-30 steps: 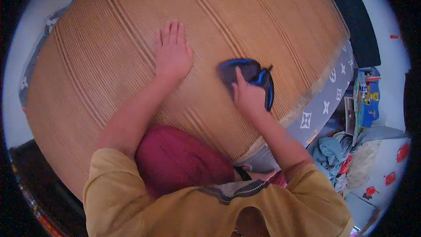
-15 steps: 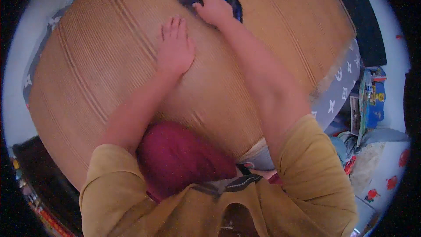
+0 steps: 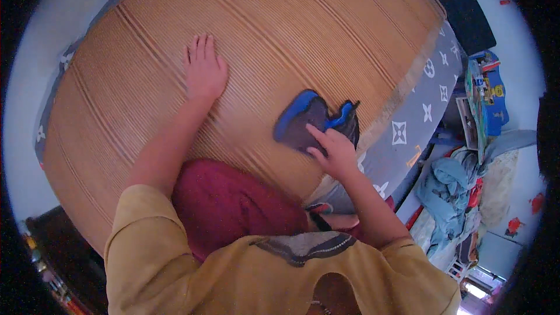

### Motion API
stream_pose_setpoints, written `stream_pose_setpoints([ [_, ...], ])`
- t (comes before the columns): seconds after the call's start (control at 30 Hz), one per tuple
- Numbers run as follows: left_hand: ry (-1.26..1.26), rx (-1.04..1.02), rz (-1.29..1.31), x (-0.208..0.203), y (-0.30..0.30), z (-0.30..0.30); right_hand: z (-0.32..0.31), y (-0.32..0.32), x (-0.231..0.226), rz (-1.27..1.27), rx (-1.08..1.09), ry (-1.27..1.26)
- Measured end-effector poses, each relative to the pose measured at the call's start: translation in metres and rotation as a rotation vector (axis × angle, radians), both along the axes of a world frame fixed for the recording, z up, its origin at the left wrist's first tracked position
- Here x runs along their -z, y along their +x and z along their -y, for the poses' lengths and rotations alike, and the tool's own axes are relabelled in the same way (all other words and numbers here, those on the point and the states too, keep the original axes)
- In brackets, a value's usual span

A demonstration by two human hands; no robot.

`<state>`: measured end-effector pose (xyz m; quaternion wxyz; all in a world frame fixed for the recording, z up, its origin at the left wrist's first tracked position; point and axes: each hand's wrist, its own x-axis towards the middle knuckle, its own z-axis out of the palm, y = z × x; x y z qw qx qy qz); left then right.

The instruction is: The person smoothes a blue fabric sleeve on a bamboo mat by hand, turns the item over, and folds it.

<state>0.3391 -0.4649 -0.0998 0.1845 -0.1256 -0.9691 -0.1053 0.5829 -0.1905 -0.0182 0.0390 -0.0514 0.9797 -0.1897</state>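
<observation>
A dark grey and blue, mitt-like cloth piece (image 3: 297,123) with a small black tab lies on the tan woven mat (image 3: 251,35), near its right front part. My right hand (image 3: 337,150) is on that piece, its index finger stretched across the grey face and its thumb by the lower edge. The other fingers are bent and partly hidden against the cloth. Farther left, my left hand (image 3: 206,70) rests palm down on the mat, holding nothing, with its fingers stretched out.
The mat covers a bed with a grey patterned sheet (image 3: 399,133) showing along its right side. My maroon-covered leg (image 3: 233,213) is on the near part. A dark board (image 3: 458,6) borders the far right. Blue-grey clothes (image 3: 446,189) lie heaped beyond the bed's right side.
My right hand has come nearer and to the right, and the mitt-like cloth piece has moved with it. My left hand lies slightly farther left, still flat on the mat.
</observation>
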Motion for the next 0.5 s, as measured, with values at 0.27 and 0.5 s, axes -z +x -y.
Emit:
stream_pose_setpoints([
  [0.27, -0.038, 0.002, -0.013, -0.019, 0.000, -0.011, 0.002, -0.033, 0.001, -0.179, -0.095, 0.161],
  [0.5, -0.027, -0.009, 0.074, -0.023, 0.009, -0.010, 0.043, -0.121, 0.018, -0.171, -0.089, 0.135],
])
